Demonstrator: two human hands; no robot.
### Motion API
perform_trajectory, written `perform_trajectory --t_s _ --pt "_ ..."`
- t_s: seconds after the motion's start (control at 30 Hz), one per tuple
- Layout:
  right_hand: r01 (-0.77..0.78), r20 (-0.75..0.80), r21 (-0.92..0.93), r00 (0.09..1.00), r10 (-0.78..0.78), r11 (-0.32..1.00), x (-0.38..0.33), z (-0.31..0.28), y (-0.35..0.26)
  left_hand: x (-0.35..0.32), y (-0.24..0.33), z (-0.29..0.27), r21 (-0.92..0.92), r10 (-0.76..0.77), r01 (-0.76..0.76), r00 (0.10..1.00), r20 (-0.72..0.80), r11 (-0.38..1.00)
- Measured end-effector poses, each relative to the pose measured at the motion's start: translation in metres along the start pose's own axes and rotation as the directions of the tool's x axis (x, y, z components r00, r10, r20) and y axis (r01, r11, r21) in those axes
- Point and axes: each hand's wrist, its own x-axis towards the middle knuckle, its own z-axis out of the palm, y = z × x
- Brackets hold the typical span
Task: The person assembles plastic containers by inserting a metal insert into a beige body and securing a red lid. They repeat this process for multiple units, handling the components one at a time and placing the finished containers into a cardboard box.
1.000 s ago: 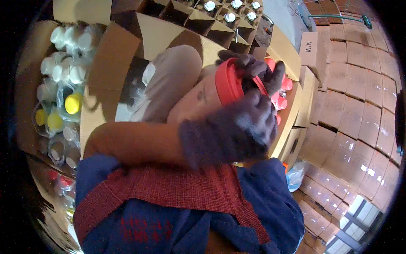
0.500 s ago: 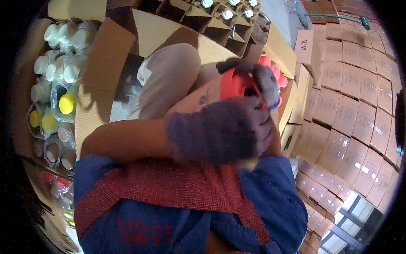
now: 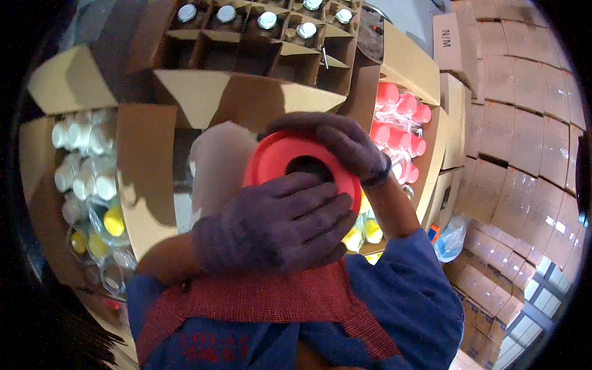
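Overhead, silver-capped bottles in a divided carton.

Red-orange lid, grey-purple gloved hands, blue sleeves, red woven apron, pink caps, possibly yellow caps

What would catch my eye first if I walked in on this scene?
Right in the middle, a round red lid held between two dark-gloved hands, the left hand below and the right hand curled over its top edge. Behind them at the top stands a divided cardboard box of silver-capped bottles, and to the right a carton of pink caps.
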Motion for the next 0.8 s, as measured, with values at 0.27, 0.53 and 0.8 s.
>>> perform_trajectory --t_s 0.27,0.53,0.8 --pt "-0.545 -0.551 -0.831 0.834 -0.033 0.111 0.132 -0.22 0.2 -0.024 -0.055 0.012 -0.159 -0.295 0.298 0.955 0.04 0.941" --pt "0.047 -0.542 -0.369 0.801 -0.256 0.928 0.047 -0.192 0.081 -0.047 -0.059 0.03 -0.623 -0.679 0.562 0.731 0.067 0.544" --pt "0.545 0.387 -0.717 0.83 -0.402 0.434 -0.086 0.034 -0.108 -0.04 0.007 0.02 -0.937 -0.604 0.346 0.739 0.299 -0.041"
